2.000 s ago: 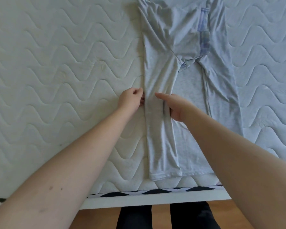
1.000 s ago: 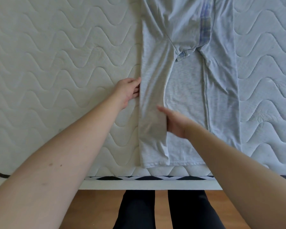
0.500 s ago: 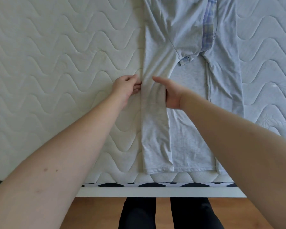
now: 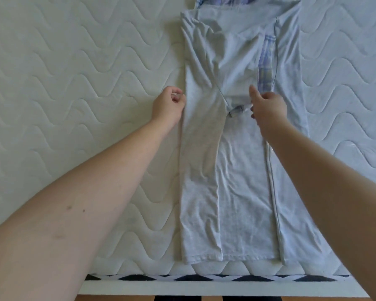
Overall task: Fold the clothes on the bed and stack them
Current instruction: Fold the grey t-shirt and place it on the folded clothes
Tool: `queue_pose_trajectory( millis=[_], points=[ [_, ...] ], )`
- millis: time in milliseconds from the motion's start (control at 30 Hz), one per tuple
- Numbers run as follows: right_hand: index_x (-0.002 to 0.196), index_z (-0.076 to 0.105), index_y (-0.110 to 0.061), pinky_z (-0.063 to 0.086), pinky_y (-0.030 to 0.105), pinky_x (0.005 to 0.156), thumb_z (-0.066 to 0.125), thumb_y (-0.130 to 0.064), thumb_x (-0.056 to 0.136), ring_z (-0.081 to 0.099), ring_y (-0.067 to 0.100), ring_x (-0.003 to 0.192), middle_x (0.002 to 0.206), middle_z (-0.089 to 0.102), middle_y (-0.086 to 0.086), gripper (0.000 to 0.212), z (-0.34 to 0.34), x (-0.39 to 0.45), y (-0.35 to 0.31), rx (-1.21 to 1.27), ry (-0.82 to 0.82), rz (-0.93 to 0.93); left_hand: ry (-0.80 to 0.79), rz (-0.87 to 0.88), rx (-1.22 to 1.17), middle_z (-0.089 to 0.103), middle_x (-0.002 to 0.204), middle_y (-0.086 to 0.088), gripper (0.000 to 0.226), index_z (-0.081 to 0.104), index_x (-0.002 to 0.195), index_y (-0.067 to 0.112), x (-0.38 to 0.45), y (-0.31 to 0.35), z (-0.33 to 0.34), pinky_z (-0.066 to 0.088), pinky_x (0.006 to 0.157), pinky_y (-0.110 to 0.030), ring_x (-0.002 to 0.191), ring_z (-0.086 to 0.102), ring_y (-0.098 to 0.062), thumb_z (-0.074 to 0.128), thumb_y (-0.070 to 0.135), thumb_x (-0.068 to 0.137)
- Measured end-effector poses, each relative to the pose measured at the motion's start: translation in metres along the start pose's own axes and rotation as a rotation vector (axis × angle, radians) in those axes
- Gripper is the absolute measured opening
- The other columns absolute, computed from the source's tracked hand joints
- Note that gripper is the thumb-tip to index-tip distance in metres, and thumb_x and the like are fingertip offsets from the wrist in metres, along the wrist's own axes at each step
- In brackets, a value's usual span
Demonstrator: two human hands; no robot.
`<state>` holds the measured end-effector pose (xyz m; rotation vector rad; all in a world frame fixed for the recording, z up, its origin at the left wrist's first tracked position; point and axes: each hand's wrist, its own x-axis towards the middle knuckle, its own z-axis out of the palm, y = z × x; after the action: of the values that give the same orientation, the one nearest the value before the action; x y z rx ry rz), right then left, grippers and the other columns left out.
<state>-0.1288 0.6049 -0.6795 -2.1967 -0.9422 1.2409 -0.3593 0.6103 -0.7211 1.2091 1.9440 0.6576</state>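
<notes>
Right hand (image 4: pixel 269 107) moved up to sleeve cuff (image 4: pixel 239 110) — grey shirt (image 4: pixel 243 192) side-folded

A white quilted mattress (image 4: pixel 74 83) carries a grey garment (image 4: pixel 237 170) (sides folded inward), possibly a shirt.

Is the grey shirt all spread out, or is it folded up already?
Partly folded. Both long sides of the grey shirt are turned in over its middle, but it lies full length on the mattress.
</notes>
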Motion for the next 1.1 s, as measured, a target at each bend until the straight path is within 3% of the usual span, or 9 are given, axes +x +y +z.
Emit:
queue_pose_trajectory(
  millis=[67,133,200,367,533,700,833,933,1100],
  points=[
    [0.089,0.054,-0.019,0.046,0.026,0.065,0.057,-0.056,0.087,0.058,0.012,0.073,0.079,0.058,-0.006,0.037,-0.005,0.021,-0.011,0.0,0.132,-0.051,-0.015,0.084,0.101,0.06,0.089,0.001,0.02,0.062,0.11,0.012,0.024,0.014,0.001,0.045,0.078,-0.027,0.082,0.059,-0.019,0.056,0.017,0.092],
    [0.099,0.055,-0.022,0.051,0.036,0.086,0.06,-0.059,0.08,0.061,0.019,0.094,0.1,0.061,-0.002,0.042,-0.006,0.038,-0.018,-0.017,0.227,-0.088,-0.039,0.166,0.208,0.059,0.112,-0.009,0.028,0.058,0.12,0.011,0.047,0.026,0.0,0.043,0.087,-0.027,0.094,0.061,-0.024,0.053,0.015,0.093],
    [0.118,0.053,-0.02,0.043,0.041,0.102,0.062,-0.056,0.08,0.053,0.023,0.117,0.123,0.055,0.002,0.053,-0.009,0.053,-0.026,-0.122,0.261,-0.09,-0.057,0.253,0.313,0.047,0.134,-0.014,0.041,0.049,0.135,0.013,0.072,0.043,0.001,0.039,0.097,-0.028,0.113,0.055,-0.028,0.051,0.013,0.095],
    [0.141,0.043,-0.018,0.053,0.037,0.09,0.069,-0.049,0.085,0.06,0.021,0.111,0.13,0.058,0.002,0.07,-0.013,0.074,-0.037,-0.059,0.049,-0.021,-0.212,0.393,0.523,0.019,0.16,-0.004,0.061,0.022,0.154,0.021,0.133,0.084,0.009,0.032,0.108,-0.031,0.138,0.037,-0.023,0.044,0.009,0.098],
    [0.138,0.046,-0.018,0.052,0.034,0.077,0.073,-0.044,0.084,0.059,0.021,0.1,0.116,0.056,0.0,0.066,-0.016,0.085,-0.043,-0.063,-0.011,0.043,-0.344,0.409,0.707,0.039,0.147,-0.013,0.058,0.037,0.145,0.019,0.176,0.104,0.014,0.039,0.102,-0.037,0.126,0.049,-0.033,0.06,0.016,0.092],
    [0.127,0.055,-0.018,0.057,0.038,0.08,0.078,-0.034,0.081,0.064,0.019,0.091,0.101,0.062,-0.003,0.054,-0.017,0.093,-0.044,0.05,-0.069,0.067,-0.46,0.443,0.927,0.064,0.109,-0.015,0.038,0.06,0.109,0.009,0.207,0.121,-0.009,0.045,0.082,-0.034,0.101,0.06,-0.034,0.073,0.035,0.084],
    [0.094,0.064,-0.014,0.049,0.03,0.063,0.073,-0.032,0.085,0.056,0.013,0.066,0.072,0.06,-0.006,0.022,-0.016,0.095,-0.044,0.068,-0.1,0.013,-0.587,0.49,1.133,0.053,0.07,-0.014,0.043,0.049,0.068,0.01,0.222,0.136,-0.022,0.037,0.063,-0.035,0.076,0.056,-0.034,0.064,0.044,0.089],
    [0.084,0.058,-0.017,0.041,0.024,0.056,0.068,-0.028,0.089,0.047,0.009,0.055,0.064,0.053,-0.008,0.016,-0.013,0.095,-0.045,0.111,-0.101,-0.017,-0.562,0.5,1.099,0.062,0.079,-0.019,0.042,0.062,0.079,0.002,0.227,0.143,-0.03,0.031,0.061,-0.032,0.076,0.056,-0.031,0.066,0.043,0.089],
    [0.096,0.055,-0.018,0.042,0.02,0.051,0.064,-0.031,0.092,0.054,0.007,0.058,0.088,0.071,-0.005,0.017,-0.01,0.096,-0.048,0.193,-0.134,-0.063,-0.525,0.477,1.03,0.066,0.088,-0.019,0.029,0.065,0.086,0.005,0.235,0.138,-0.033,0.026,0.061,-0.031,0.076,0.05,-0.025,0.068,0.034,0.089]
  ],
)
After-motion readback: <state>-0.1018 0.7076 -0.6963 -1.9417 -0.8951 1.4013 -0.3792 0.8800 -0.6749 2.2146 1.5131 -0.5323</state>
